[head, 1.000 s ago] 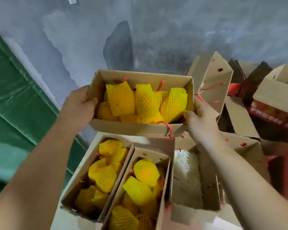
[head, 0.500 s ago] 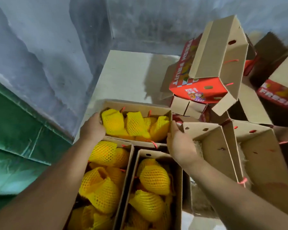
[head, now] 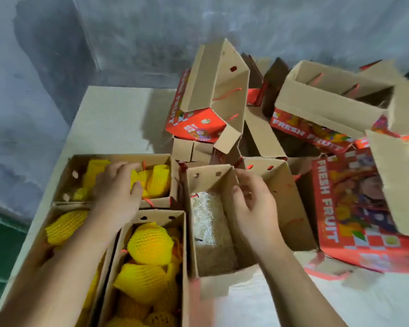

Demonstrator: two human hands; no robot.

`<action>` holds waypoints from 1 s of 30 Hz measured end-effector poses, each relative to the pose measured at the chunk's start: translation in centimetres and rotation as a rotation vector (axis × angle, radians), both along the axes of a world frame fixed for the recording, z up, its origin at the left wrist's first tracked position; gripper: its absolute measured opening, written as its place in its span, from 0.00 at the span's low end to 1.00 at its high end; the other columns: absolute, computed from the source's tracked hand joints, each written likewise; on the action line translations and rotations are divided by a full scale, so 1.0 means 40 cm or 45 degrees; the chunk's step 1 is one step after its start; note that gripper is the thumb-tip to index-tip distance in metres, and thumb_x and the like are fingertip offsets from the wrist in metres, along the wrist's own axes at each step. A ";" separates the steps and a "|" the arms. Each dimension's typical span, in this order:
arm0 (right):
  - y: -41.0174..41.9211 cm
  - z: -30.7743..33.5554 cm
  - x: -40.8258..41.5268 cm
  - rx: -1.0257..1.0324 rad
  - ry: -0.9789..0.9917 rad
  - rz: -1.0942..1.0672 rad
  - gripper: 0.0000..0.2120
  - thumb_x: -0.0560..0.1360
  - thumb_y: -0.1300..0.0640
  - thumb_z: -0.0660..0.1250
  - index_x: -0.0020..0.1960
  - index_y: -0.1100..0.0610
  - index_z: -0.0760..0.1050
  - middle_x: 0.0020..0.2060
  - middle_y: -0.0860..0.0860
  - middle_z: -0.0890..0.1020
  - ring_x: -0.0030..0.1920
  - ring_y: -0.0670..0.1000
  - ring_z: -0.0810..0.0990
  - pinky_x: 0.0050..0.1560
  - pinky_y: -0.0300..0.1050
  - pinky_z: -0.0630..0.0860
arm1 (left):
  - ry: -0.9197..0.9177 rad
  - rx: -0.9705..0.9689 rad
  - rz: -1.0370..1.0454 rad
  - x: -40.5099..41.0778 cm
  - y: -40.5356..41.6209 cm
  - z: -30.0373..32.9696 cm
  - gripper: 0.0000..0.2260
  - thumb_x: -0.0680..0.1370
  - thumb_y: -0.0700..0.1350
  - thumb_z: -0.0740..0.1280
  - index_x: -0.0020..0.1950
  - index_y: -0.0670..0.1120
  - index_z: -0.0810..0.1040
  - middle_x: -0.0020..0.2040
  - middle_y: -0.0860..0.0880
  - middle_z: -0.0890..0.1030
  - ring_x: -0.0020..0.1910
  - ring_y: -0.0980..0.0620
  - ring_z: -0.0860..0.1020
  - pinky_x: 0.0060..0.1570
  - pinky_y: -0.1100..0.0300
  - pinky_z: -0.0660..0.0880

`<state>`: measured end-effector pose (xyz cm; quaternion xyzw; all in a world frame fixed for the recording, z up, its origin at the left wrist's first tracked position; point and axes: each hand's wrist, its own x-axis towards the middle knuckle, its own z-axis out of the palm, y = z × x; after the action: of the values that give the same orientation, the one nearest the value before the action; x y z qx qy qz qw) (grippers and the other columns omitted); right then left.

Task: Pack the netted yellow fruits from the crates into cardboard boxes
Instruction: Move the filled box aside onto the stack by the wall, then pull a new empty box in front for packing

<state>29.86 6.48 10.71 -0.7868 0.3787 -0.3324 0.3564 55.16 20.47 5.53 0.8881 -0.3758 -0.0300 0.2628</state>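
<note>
Looking down, I see my left hand (head: 115, 192) spread flat with its fingers straight, lying over the netted fruits (head: 155, 182) in the far box (head: 118, 159); I cannot tell whether the palm presses them. My right hand (head: 254, 206) hovers with loosely curled fingers (head: 246, 178) at the far wall of the open box (head: 224, 185) just right of the left hand, holding nothing; whether the fingertips touch the cardboard I cannot tell. Under this hand the box holds only pale shredded paper (head: 207, 220). Below my left forearm lie two more boxes side by side, the left box (head: 59, 208) and the near box (head: 156, 214), both full of yellow fruit in foam nets. Beyond and to the right of my right hand a heap of red boxes (head: 354, 208) printed FRESH FRUIT lies tumbled on the pale tabletop (head: 113, 119), some tipped on their sides.
</note>
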 end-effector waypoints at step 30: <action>-0.360 0.111 -0.810 0.621 -0.134 -0.173 0.14 0.81 0.52 0.66 0.37 0.54 0.79 0.26 0.40 0.80 0.30 0.43 0.76 0.33 0.39 0.71 | 0.380 -0.425 -0.427 -1.213 -0.419 0.069 0.21 0.82 0.43 0.66 0.74 0.56 0.74 0.72 0.58 0.69 0.74 0.54 0.61 0.74 0.52 0.63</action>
<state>-2.52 -7.93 15.14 -0.6319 0.4806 -0.2949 0.5317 6.62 3.72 8.30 0.7437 -0.4743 -0.1414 0.4494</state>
